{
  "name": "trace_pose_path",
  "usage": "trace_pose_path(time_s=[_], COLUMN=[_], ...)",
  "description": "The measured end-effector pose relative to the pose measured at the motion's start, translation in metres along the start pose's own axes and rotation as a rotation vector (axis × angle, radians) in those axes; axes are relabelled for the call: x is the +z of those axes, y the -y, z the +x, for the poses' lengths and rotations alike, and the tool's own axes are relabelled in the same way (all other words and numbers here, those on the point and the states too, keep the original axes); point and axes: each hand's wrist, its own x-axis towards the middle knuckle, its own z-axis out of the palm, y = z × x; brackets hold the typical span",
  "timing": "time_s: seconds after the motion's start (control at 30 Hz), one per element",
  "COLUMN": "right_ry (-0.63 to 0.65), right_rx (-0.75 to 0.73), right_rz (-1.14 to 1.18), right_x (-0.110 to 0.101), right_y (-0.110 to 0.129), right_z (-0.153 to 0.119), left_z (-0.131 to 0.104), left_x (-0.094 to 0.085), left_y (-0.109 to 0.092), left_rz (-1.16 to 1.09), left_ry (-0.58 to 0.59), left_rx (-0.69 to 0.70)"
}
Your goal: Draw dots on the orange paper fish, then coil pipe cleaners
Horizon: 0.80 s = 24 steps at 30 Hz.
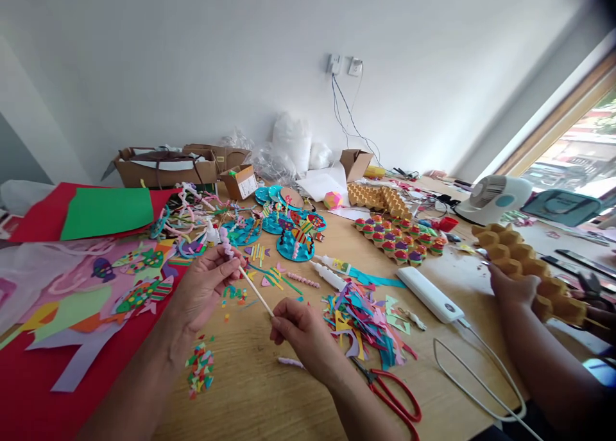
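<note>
A pale wooden stick (256,291) slants between my two hands above the table. My left hand (209,280) pinches its upper end, where a fuzzy lilac pipe cleaner (224,239) is coiled around it. Lower down, the fingertips of my right hand (301,332) are closed on the other end of the stick. A short piece of lilac pipe cleaner (290,363) lies below my right hand. Red-handled scissors (397,389) rest to its right, beside a heap of coloured paper strips (359,319). Tiny paper scraps (200,367) are scattered below my left wrist.
Coloured sheets (110,213) cover the left side. Blue decorated discs (291,245), glue bottles (330,276) and a painted egg tray (399,239) lie ahead. A white power bank (430,293) trails a cable. At right, another person's hand (514,290) holds an egg carton (520,255).
</note>
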Motion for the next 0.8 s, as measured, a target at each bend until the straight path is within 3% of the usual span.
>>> trace_pose_path(time_s=[0.1,0.2,0.4,0.63,0.8], right_ry=[0.001,-0.078,-0.282,-0.155,-0.159], right_rx=[0.016,-0.002,0.03,0.019,0.084], right_rz=[-0.001,0.184,0.558,0.683,0.745], right_x=[-0.005,-0.01,-0.013,-0.004,-0.008], right_y=[-0.007,-0.007,0.016,0.014,0.008], right_z=[-0.009,-0.014,-0.012,-0.004,-0.006], left_z=[0.003,0.003,-0.007,-0.019,-0.021], left_x=[-0.006,-0.007,0.01,0.033,0.036], left_y=[-0.007,-0.009,0.01,0.042,0.051], left_rz=[-0.008,0.037,0.192,0.191,0.186], left_ry=[-0.03,-0.031,0.111,0.328,0.418], left_rx=[0.049,0.057,-0.02,-0.096,-0.17])
